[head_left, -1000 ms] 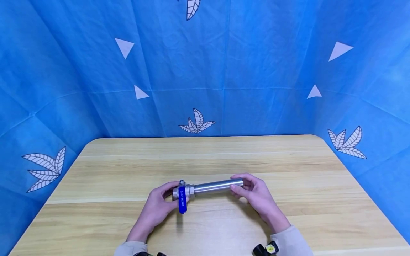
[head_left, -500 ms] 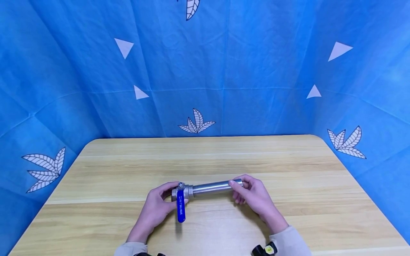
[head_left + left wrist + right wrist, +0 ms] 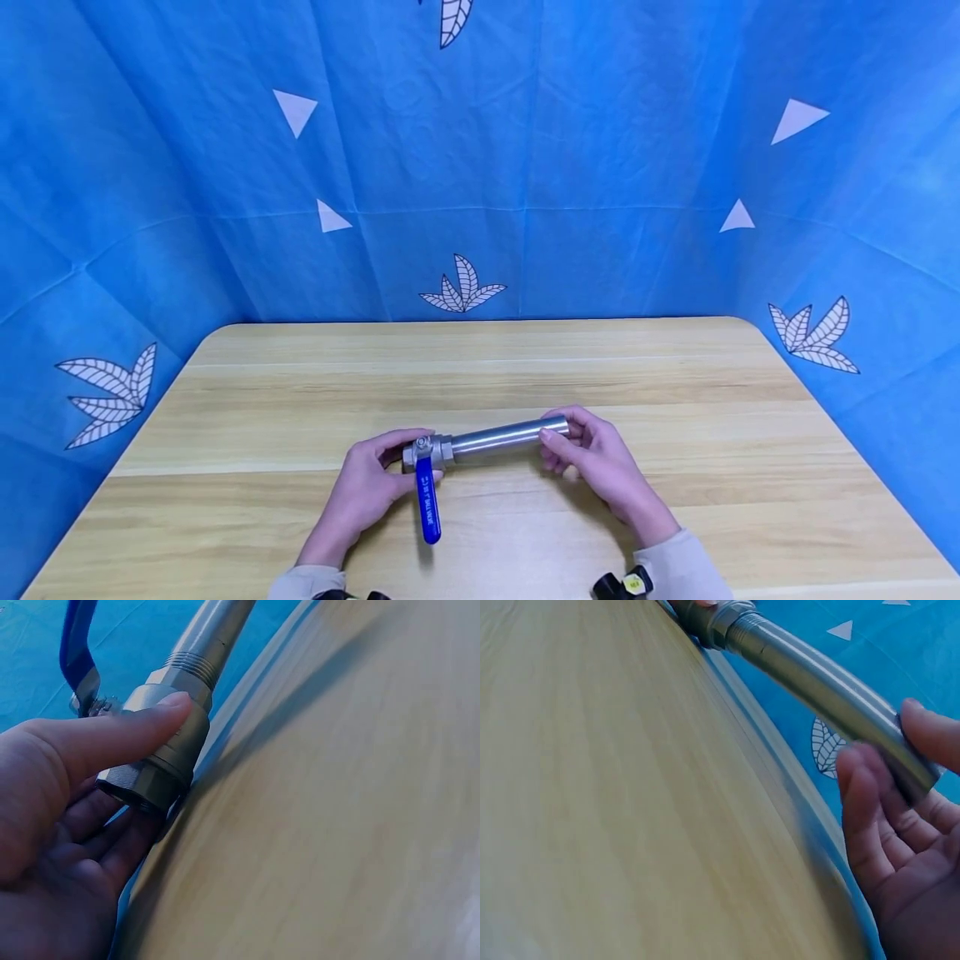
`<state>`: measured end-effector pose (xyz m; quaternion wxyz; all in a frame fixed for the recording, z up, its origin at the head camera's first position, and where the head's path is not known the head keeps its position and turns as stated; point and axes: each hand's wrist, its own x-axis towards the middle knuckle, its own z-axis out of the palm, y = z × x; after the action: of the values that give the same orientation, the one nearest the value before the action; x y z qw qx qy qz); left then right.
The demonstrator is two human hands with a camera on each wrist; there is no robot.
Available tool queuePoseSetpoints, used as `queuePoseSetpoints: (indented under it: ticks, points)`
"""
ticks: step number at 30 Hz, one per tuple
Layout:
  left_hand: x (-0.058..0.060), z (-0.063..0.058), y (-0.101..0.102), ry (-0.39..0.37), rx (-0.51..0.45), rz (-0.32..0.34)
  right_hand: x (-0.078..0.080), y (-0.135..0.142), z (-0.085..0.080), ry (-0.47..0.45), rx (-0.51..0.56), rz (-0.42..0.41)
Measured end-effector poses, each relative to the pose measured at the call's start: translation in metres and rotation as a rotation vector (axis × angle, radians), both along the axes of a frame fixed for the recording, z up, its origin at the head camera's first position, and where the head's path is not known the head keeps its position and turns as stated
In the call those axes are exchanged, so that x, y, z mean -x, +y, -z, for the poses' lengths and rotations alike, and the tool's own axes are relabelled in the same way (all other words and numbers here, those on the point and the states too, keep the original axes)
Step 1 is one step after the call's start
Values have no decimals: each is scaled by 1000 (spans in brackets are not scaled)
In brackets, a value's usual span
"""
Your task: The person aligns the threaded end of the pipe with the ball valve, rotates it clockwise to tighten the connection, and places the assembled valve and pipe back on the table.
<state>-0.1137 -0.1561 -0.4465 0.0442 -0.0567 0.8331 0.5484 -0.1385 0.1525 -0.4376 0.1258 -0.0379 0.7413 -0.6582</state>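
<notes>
My left hand (image 3: 367, 481) grips a steel ball valve (image 3: 414, 451) by its body, thumb on the near side and fingers round the far side. From the valve a blue lever handle (image 3: 428, 500) points toward the front of the table. A shiny steel pipe (image 3: 502, 436) joins the valve's right end, and several threads (image 3: 190, 666) show at the joint in the left wrist view. My right hand (image 3: 597, 460) pinches the pipe's free end between thumb and fingers. In the right wrist view the pipe (image 3: 825, 686) slants down to those fingers. Valve and pipe are held above the tabletop.
A wood-grain table (image 3: 480, 367) with rounded far corners lies under both hands. Blue cloth (image 3: 600, 167) with white triangles and leaf prints hangs behind and at the sides. Black devices (image 3: 622, 583) are strapped at the wrists.
The valve and its lever have rolled, so the lever's end has swung toward the front and shows longer. My right thumb has shifted up over the pipe and back down. The left hand stays nearly still.
</notes>
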Motion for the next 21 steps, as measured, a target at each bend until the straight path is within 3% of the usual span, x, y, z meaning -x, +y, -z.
queuePoseSetpoints:
  ticks: [6,11,21]
  points:
    - [-1,-1,-1,-1,-16,3,1,-6,0,-46,-99,65]
    - [0,-1,-1,-11,-37,3,1,-7,-3,-12,-146,78]
    - [1,0,-2,-21,-58,11,-2,4,-5,62,0,-88]
